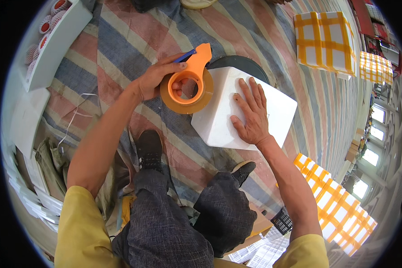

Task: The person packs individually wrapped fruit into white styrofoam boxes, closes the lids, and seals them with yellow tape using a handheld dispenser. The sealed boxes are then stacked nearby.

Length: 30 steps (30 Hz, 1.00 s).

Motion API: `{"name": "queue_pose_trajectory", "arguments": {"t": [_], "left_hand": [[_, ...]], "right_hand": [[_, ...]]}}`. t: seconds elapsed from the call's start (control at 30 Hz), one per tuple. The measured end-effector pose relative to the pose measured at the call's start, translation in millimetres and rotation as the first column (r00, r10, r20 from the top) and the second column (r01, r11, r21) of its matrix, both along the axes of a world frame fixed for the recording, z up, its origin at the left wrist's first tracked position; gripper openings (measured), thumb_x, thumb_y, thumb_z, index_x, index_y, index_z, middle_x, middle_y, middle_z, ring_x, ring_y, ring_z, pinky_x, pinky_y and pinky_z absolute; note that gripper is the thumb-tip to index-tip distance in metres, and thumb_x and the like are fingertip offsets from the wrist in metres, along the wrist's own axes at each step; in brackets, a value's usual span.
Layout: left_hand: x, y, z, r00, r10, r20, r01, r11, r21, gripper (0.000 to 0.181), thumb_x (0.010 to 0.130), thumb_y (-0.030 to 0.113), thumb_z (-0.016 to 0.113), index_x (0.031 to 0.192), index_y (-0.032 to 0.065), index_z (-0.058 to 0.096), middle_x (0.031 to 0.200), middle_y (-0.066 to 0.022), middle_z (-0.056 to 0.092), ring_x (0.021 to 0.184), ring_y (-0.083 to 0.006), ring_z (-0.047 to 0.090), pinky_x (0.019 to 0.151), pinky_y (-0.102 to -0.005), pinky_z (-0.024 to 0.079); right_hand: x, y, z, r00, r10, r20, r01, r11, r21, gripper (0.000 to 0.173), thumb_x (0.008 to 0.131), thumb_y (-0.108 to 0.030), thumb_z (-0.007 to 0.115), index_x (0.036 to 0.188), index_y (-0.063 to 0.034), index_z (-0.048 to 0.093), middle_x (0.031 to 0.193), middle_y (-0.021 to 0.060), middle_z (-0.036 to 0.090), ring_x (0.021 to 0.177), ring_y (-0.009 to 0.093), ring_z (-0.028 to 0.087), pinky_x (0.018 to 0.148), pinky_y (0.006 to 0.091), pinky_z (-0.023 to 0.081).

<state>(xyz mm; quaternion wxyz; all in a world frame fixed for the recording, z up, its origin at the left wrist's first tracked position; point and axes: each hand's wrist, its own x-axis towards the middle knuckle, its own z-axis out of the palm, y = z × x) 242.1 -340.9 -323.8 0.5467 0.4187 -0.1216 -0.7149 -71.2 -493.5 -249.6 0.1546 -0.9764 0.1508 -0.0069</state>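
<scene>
My left hand (160, 75) grips an orange tape dispenser (202, 55) loaded with a roll of brownish packing tape (206, 97); some of its fingertips show through the ring. A blue part juts from the dispenser beside my thumb. Just right of the roll is a white foam box (217, 110), turned at an angle. My right hand (253, 115) lies flat on the box's upper face, fingers spread a little. Partly hidden behind the box is a dark round object (251, 65) on the striped sheet.
Striped woven plastic sheeting (174, 144) covers the floor. At upper left, an open white foam box (58, 43) holds several fruits in foam nets (45, 26). White foam lids (30, 117) lie below it. Foam boxes banded with orange tape stand at upper right (325, 43) and lower right (338, 207).
</scene>
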Motion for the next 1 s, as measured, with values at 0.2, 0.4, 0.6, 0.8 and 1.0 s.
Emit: {"name": "queue_pose_trajectory", "arguments": {"t": [0.2,0.4,0.6,0.8,1.0], "left_hand": [[3,-3,-11,0.983,-0.037,-0.180,0.046,0.998,0.042,0.054,0.107,0.043,0.066,0.131,-0.0045,0.060,0.075,-0.0065,0.064,0.064,-0.0133,0.066,0.063,-0.0307,0.063],[-19,54,4,0.833,-0.003,-0.554,-0.038,0.997,-0.062,0.053,0.110,0.044,0.057,0.130,-0.0046,0.062,0.085,-0.0093,0.066,0.068,-0.0157,0.063,0.069,-0.0336,0.057],[-46,97,33,0.691,-0.038,-0.722,-0.141,0.972,-0.186,0.045,0.111,0.036,0.057,0.133,-0.0032,0.059,0.101,-0.0160,0.069,0.070,-0.0153,0.061,0.076,-0.0417,0.059],[-61,108,43,0.662,-0.065,-0.747,-0.122,0.973,-0.193,0.046,0.110,0.032,0.060,0.142,0.0006,0.054,0.104,-0.0171,0.069,0.069,-0.0143,0.061,0.075,-0.0421,0.059],[-64,107,38,0.687,-0.115,-0.717,-0.083,0.968,-0.235,0.050,0.108,0.032,0.061,0.146,0.0006,0.050,0.103,-0.0169,0.069,0.068,-0.0137,0.062,0.073,-0.0405,0.060]], "right_hand": [[-1,0,0,1.000,0.003,0.010,-0.003,1.000,0.025,0.054,0.104,-0.047,0.057,0.142,-0.0091,0.065,0.174,0.0128,0.039,0.165,0.040,0.023,0.135,0.0540,0.014],[2,0,7,1.000,0.021,-0.020,-0.020,1.000,0.019,0.054,0.103,-0.044,0.060,0.145,-0.0088,0.062,0.175,0.0139,0.037,0.165,0.040,0.022,0.135,0.0544,0.012],[31,15,57,0.999,-0.036,-0.014,0.037,0.991,0.130,0.057,0.098,-0.038,0.073,0.145,-0.0085,0.061,0.164,0.0158,0.050,0.157,0.039,0.036,0.131,0.0520,0.024],[87,49,103,0.994,-0.105,-0.004,0.088,0.810,0.580,0.060,0.094,-0.038,0.079,0.142,-0.0061,0.062,0.145,0.0162,0.064,0.137,0.035,0.056,0.120,0.0472,0.041],[84,54,93,0.992,-0.123,-0.015,0.115,0.871,0.477,0.046,0.091,-0.020,0.084,0.131,-0.0041,0.068,0.130,0.0171,0.073,0.123,0.034,0.068,0.111,0.0445,0.051]]}}
